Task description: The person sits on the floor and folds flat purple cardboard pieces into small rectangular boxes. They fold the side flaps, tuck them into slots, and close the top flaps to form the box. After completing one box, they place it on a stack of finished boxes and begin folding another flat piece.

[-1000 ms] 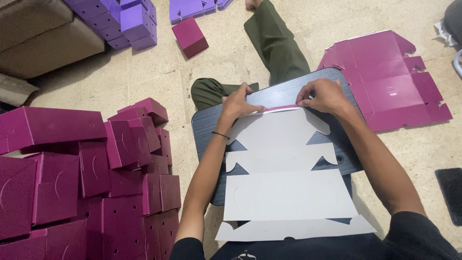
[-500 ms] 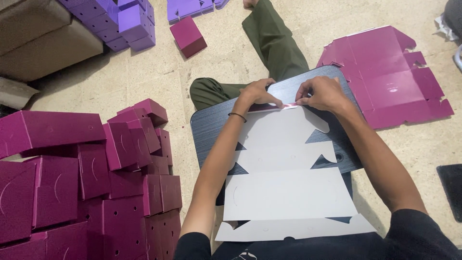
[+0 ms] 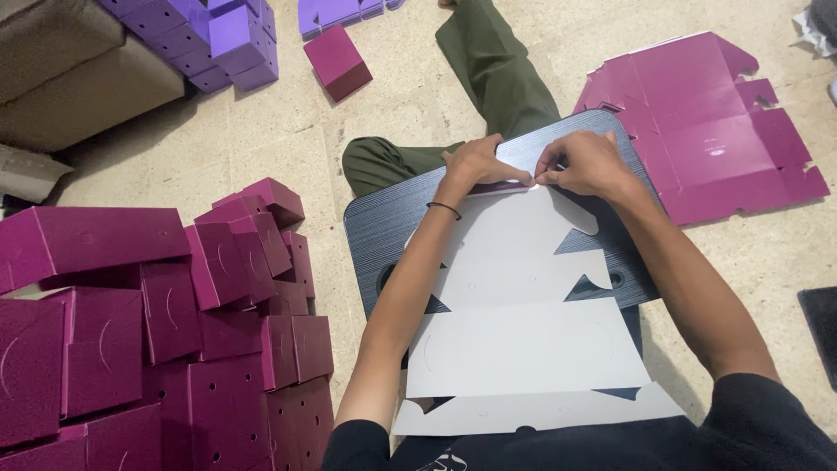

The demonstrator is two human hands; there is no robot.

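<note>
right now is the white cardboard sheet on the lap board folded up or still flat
Mostly flat: the box blank lies spread white side up on the dark lap board; only its far edge is being folded by the left hand and right hand.

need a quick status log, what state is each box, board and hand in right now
flat white box blank: unfolded, far flap being creased
left hand: pinching the far flap
right hand: pinching the far flap
dark lap board: flat under the blank
flat magenta blanks: unfolded on the floor
magenta boxes: folded, piled
single magenta box: folded, alone
purple boxes: folded, piled
</note>
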